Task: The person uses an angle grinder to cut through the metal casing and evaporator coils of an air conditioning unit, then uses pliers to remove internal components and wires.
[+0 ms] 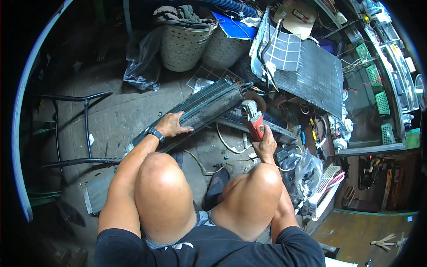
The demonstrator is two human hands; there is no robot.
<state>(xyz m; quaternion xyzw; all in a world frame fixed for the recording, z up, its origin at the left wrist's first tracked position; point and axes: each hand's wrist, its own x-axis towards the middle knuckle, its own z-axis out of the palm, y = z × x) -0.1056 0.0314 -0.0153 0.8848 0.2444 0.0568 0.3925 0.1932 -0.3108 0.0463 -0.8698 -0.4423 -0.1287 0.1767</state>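
Note:
A long, dark finned coil, like one from an air conditioner, lies slanted across the floor in front of my knees. Copper-coloured pipe ends stick out at its far right end. My left hand, with a watch on the wrist, rests on the coil's near end, thumb and fingers spread. In my right hand is a red and grey angle grinder, gripped round its body. The grinder's brownish disc is beside the coil's piped end; whether they touch I cannot tell.
A black metal frame stands at the left. White perforated baskets and a large finned panel are at the back. Clear plastic bags lie by my right knee, near a glass cabinet. A pale cord crosses the floor.

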